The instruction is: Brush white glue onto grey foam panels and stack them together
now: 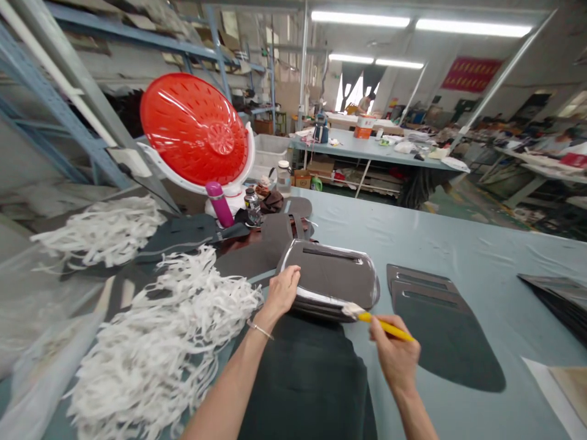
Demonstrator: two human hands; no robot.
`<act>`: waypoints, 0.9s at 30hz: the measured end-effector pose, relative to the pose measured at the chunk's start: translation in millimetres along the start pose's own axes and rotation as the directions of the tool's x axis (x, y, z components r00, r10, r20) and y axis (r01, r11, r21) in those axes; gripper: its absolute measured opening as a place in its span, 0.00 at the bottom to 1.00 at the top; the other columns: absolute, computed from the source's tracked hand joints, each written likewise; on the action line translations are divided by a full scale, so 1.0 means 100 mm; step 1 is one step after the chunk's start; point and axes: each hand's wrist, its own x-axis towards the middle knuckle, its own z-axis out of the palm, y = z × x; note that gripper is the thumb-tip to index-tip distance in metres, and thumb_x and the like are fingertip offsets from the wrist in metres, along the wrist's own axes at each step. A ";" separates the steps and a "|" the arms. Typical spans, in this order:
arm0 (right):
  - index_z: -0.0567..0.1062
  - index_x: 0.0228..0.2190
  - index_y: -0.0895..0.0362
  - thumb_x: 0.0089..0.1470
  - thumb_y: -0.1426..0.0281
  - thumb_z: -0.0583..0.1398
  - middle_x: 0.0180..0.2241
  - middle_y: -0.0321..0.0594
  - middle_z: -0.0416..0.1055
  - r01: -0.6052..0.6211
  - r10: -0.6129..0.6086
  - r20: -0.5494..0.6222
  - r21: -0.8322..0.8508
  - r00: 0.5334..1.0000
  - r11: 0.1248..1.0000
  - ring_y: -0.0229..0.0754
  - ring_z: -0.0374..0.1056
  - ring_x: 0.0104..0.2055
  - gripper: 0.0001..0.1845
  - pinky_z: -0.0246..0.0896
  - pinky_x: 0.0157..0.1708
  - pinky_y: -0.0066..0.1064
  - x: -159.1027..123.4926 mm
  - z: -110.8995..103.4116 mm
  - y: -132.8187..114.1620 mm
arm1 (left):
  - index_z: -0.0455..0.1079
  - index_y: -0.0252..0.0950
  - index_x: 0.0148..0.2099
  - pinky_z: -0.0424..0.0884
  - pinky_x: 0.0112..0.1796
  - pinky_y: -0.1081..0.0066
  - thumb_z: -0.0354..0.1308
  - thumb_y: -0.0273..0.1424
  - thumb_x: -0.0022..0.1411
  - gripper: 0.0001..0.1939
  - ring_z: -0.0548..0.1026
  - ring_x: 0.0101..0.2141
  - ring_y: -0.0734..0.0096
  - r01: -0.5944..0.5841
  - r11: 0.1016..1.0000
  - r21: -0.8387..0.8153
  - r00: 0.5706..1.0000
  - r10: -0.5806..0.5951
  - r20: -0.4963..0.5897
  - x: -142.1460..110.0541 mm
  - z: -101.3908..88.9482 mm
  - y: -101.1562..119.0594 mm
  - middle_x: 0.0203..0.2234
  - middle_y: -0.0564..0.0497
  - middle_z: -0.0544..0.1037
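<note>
A stack of dark grey panels [334, 269] with rounded corners lies in front of me, white glue smeared along its edges and a slot near its far side. My left hand [283, 290] grips the left edge of the stack, fingers closed together. A yellow-handled brush [389, 328] is held in my right hand [398, 354], its fingers wrapped round the handle. The white, glue-coated bristles touch the near right edge of the stack. Beneath and nearer to me lies a dark green sheet [302, 379].
White strips [151, 348] are heaped at left. Slotted dark panels [444, 330] lie overlapped at right, with another stack [559, 299] beyond. A red round fan [197, 131], a purple bottle [220, 205] and a glass jar [252, 208] stand behind on the blue-green table [481, 244].
</note>
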 end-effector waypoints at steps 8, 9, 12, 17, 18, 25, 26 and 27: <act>0.74 0.31 0.57 0.49 0.58 0.59 0.25 0.38 0.74 0.039 -0.028 -0.059 0.200 0.998 0.979 0.39 0.70 0.25 0.15 0.63 0.27 0.26 0.63 0.69 -0.41 | 0.67 0.44 0.51 0.59 0.46 0.60 0.47 0.39 0.63 0.16 0.65 0.44 0.60 -0.120 0.870 0.478 0.975 0.194 -0.108 -0.27 0.28 0.37 0.40 0.46 0.68; 0.74 0.32 0.56 0.50 0.57 0.58 0.26 0.38 0.74 0.058 -0.060 0.004 0.230 0.998 0.971 0.39 0.70 0.25 0.15 0.64 0.28 0.27 0.67 0.98 -0.53 | 0.67 0.44 0.51 0.59 0.45 0.59 0.47 0.38 0.63 0.16 0.64 0.44 0.60 -0.111 0.859 0.501 0.973 0.195 -0.119 -0.28 0.31 0.38 0.40 0.45 0.68; 0.75 0.31 0.55 0.50 0.58 0.57 0.27 0.38 0.75 0.100 -0.140 0.147 0.250 0.979 0.963 0.39 0.69 0.26 0.15 0.63 0.29 0.27 0.74 1.56 -0.69 | 0.68 0.44 0.49 0.59 0.45 0.60 0.47 0.37 0.64 0.14 0.64 0.44 0.61 -0.098 0.851 0.515 0.972 0.193 -0.134 -0.28 0.34 0.36 0.40 0.46 0.67; 0.75 0.29 0.55 0.49 0.59 0.57 0.25 0.38 0.74 0.051 -0.055 -0.123 -0.032 0.991 0.998 0.41 0.69 0.28 0.13 0.60 0.30 0.28 0.93 1.10 -0.23 | 0.66 0.47 0.52 0.59 0.46 0.60 0.47 0.36 0.64 0.15 0.64 0.45 0.62 -0.110 0.873 0.475 0.964 0.211 -0.164 -0.28 0.34 0.31 0.41 0.47 0.67; 0.75 0.28 0.55 0.48 0.60 0.57 0.25 0.38 0.74 0.004 -0.029 -0.235 -0.109 0.972 0.994 0.42 0.69 0.28 0.13 0.59 0.31 0.28 0.98 0.93 -0.15 | 0.66 0.47 0.52 0.59 0.46 0.60 0.47 0.37 0.64 0.16 0.64 0.45 0.62 -0.110 0.876 0.469 0.963 0.212 -0.170 -0.29 0.34 0.31 0.41 0.47 0.67; 0.75 0.30 0.55 0.51 0.61 0.55 0.28 0.38 0.75 0.177 -0.173 -0.076 0.043 0.982 0.983 0.39 0.68 0.27 0.13 0.59 0.31 0.26 1.01 1.30 -0.47 | 0.65 0.44 0.53 0.58 0.48 0.58 0.49 0.37 0.63 0.17 0.63 0.46 0.60 -0.108 0.862 0.496 0.966 0.209 -0.153 -0.29 0.40 0.32 0.42 0.46 0.67; 0.75 0.31 0.55 0.51 0.61 0.55 0.28 0.37 0.75 0.204 -0.205 -0.004 0.089 0.979 0.975 0.38 0.68 0.27 0.13 0.59 0.31 0.26 0.99 1.48 -0.55 | 0.66 0.44 0.53 0.59 0.48 0.58 0.49 0.36 0.63 0.17 0.63 0.45 0.60 -0.107 0.858 0.502 0.966 0.209 -0.151 -0.29 0.40 0.32 0.42 0.46 0.67; 0.75 0.31 0.54 0.51 0.61 0.55 0.28 0.37 0.75 0.219 -0.226 0.050 0.115 0.973 0.969 0.38 0.68 0.27 0.13 0.59 0.31 0.26 0.99 1.63 -0.60 | 0.66 0.44 0.53 0.59 0.48 0.58 0.49 0.36 0.63 0.17 0.63 0.45 0.60 -0.108 0.855 0.507 0.966 0.210 -0.150 -0.28 0.40 0.31 0.42 0.45 0.67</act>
